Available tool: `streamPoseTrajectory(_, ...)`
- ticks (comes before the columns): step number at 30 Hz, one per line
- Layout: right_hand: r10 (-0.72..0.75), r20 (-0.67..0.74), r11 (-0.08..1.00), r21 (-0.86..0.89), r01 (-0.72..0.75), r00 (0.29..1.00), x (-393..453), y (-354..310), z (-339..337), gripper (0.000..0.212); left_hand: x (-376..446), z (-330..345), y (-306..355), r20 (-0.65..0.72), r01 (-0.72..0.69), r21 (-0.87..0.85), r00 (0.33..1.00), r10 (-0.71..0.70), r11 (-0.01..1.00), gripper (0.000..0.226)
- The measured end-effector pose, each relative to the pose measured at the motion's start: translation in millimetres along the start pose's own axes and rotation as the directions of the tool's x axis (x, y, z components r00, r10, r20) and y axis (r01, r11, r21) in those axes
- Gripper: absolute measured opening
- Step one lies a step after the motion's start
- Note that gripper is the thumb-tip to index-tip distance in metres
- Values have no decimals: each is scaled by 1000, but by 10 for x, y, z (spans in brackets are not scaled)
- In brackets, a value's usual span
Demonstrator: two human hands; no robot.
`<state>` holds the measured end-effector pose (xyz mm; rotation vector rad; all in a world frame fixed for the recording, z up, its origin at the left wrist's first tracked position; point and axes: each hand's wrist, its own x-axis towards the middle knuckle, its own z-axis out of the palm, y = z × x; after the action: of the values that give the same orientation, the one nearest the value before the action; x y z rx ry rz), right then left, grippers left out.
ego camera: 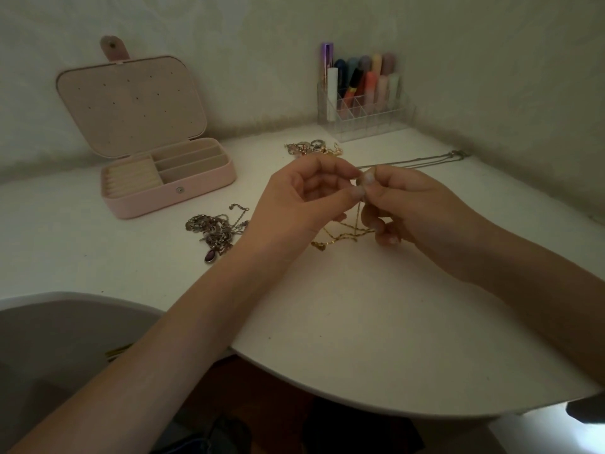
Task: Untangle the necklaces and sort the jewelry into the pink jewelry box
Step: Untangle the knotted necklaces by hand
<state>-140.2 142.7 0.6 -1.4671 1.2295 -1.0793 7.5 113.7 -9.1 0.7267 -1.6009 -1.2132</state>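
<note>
Two hands pinch one gold chain at the same knot, right of the pink jewelry box and nearer the viewer. L hand and R hand: thumb + forefinger closed narrow on the chain, tips touching. Chain hangs straight down from pinch, slack pooled on table below. Knot sits betw. fingertips, so next pull prob. runs sideways, hands apart. Silver tangle just below box, untouched; box lid open, compartments look bare.

Head-worn view, downward over table
</note>
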Motion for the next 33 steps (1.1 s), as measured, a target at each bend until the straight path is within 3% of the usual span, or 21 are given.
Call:
streamPoseTrajectory(4,17,-5,1000,25,-17,1000,1,14,30,24,-2,8,-38,-23,-49,77,998,51,996,12)
streamPoseTrajectory(12,-101,-71,968,-237,81,992,36,75,27,19,-44,3,-67,-98,-116,293,984,151,949,11)
streamPoseTrajectory(23,-13,-36,998,65,16,999,67,63,14,23,-56,17,-22,-23,-5,268,1000,12,963,10)
streamPoseTrajectory(25,-87,-79,996,11,88,993,71,69,-18,17,-58,11,-20,-22,-17,274,999,24,962,11)
streamPoseTrajectory(29,-359,-95,903,-285,320,928,51,72,-58,12,-56,15,-38,-19,-59,321,997,69,945,16)
streamPoseTrajectory(33,-465,-123,822,-427,377,877,48,95,-85,11,-38,17,-83,-15,-119,422,990,138,899,13)
